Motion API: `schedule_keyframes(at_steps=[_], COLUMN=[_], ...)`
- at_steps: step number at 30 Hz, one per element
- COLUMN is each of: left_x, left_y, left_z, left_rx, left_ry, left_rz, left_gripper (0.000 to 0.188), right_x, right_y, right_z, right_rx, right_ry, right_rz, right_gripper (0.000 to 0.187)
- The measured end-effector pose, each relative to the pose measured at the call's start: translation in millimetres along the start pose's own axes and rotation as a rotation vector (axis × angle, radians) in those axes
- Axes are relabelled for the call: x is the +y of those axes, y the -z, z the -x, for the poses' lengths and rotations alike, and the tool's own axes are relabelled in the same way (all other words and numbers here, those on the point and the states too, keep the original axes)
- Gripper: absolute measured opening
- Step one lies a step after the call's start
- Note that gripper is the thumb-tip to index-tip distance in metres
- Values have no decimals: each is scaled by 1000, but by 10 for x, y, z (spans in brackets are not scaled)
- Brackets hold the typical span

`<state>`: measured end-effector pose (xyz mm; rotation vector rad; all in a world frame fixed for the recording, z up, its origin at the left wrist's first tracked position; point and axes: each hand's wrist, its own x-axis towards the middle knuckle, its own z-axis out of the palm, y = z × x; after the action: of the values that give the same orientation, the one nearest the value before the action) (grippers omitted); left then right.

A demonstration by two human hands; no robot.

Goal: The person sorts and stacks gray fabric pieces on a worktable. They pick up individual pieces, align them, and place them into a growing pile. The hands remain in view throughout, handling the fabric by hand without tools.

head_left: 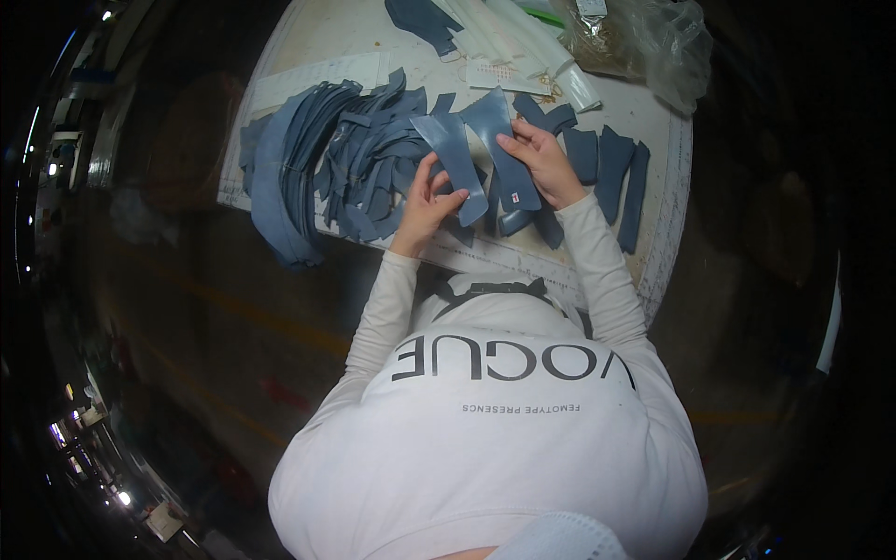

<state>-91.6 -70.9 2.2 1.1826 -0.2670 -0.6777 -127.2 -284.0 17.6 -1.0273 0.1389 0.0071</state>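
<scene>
Between thumb and fingers, my left hand [429, 207] pinches a blue-grey cut leather-like piece [452, 154] that widens toward its far end. A second, similar piece [505, 154] is held by my right hand [546, 161], thumb on top; a small whitish-red mark sits near its lower end. The two pieces are side by side, raised over the table, and seem close together at their far ends. Beneath and left of them lies a heap of loose blue-grey pieces [364, 154]. A stack of long curved strips [285, 187] hangs over the table's near edge.
The pale worktable [667, 168] has several blue-grey pieces [613, 168] laid out at right. At the back are another blue-grey piece [425, 23], white strips [495, 37] and a clear plastic bag [667, 47]. A paper sheet [317, 79] lies at the far left.
</scene>
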Motion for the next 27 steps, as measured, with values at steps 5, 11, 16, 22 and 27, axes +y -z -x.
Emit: schedule_keyframes(at_steps=[5,11,16,22,27], left_x=[106,198,239,292,374], left_y=[-110,-90,-31,0,-27], left_z=[-7,-130,-263,-220,-234], left_rx=[-50,86,104,86,187], left_ry=[-12,140,156,148,129], left_rz=[-24,-11,-66,-69,-174], left_gripper=[61,33,43,42,26], right_x=[-19,34,150,154,120], right_y=[-206,-208,-281,-255,-270], right_z=[73,50,-2,-46,-58], right_rx=[-19,-50,7,-57,-118], right_ry=[-55,-52,9,-24,-52], right_rz=[198,336,399,438,442], right_gripper=[32,24,26,24,23])
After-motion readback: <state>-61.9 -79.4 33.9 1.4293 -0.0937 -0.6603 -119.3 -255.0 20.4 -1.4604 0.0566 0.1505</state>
